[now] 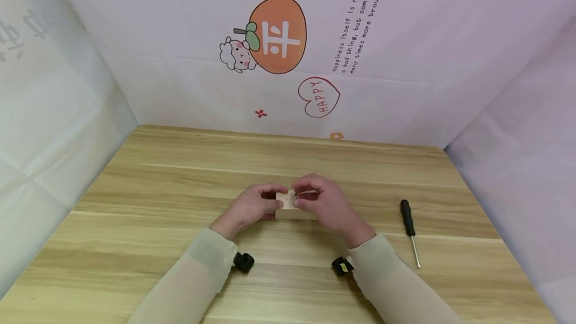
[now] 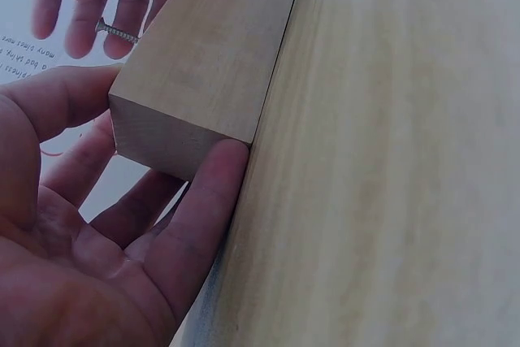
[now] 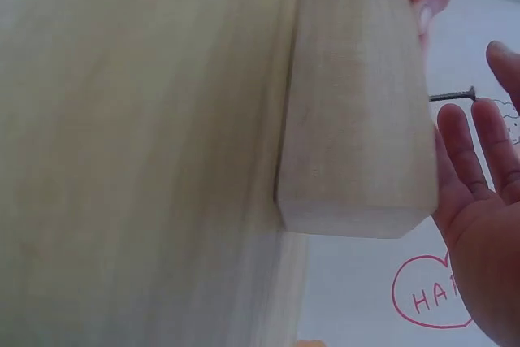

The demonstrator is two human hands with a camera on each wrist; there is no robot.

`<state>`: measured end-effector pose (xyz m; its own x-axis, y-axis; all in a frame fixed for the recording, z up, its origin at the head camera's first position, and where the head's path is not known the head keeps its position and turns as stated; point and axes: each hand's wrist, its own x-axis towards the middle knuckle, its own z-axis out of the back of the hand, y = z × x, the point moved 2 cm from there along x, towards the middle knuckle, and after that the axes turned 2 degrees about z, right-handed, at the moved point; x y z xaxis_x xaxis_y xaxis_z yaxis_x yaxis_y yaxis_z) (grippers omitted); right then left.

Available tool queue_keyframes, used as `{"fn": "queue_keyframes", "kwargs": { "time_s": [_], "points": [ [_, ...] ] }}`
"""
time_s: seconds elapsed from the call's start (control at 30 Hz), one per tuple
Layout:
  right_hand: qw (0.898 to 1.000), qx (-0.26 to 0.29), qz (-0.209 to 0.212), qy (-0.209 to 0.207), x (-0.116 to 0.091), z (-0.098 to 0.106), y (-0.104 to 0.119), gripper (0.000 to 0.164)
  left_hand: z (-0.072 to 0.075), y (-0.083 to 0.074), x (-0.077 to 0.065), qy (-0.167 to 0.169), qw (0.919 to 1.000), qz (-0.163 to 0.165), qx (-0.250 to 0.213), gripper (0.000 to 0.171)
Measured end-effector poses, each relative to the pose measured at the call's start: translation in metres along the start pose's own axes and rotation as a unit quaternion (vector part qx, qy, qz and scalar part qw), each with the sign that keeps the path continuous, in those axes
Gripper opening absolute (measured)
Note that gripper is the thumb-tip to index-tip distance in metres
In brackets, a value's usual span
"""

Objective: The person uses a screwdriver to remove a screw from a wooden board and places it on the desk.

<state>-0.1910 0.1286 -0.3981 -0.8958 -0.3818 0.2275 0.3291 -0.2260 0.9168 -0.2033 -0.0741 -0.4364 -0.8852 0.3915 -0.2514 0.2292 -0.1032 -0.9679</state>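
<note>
A pale wooden block lies on the table, seen larger in the left wrist view, where its long side face shows. My left hand grips its left end between thumb and fingers. A metal screw stands upright out of the block's top face, most of its threaded shank exposed. My right hand is around the screw, thumb and fingers spread apart on either side of the head. In the right wrist view the fingertips are right beside the screw head, with the thumb separate.
A screwdriver with a black handle lies on the wooden table, right of my right hand. A small dark spot marks the block's top between the hands. A printed white cloth hangs behind the table and at both sides.
</note>
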Motion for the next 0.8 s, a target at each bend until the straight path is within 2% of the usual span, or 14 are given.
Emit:
{"fn": "queue_keyframes", "kwargs": {
  "time_s": [0.2, 0.47, 0.8],
  "points": [
    [0.999, -0.049, 0.013, -0.005, 0.0018, -0.002, -0.0033, 0.018, -0.0004, 0.0005, 0.0003, 0.0, 1.0, 0.0, 0.0, 0.033],
    [0.99, -0.137, 0.002, -0.011, 0.003, -0.0037, -0.0013, 0.014, 0.0001, 0.0007, 0.0001, -0.002, 1.0, 0.001, -0.001, 0.033],
    [0.987, -0.157, -0.025, -0.029, 0.0041, -0.0037, -0.0011, 0.009, -0.0003, -0.0004, -0.0006, -0.002, 1.0, 0.006, 0.005, 0.033]
  ]
}}
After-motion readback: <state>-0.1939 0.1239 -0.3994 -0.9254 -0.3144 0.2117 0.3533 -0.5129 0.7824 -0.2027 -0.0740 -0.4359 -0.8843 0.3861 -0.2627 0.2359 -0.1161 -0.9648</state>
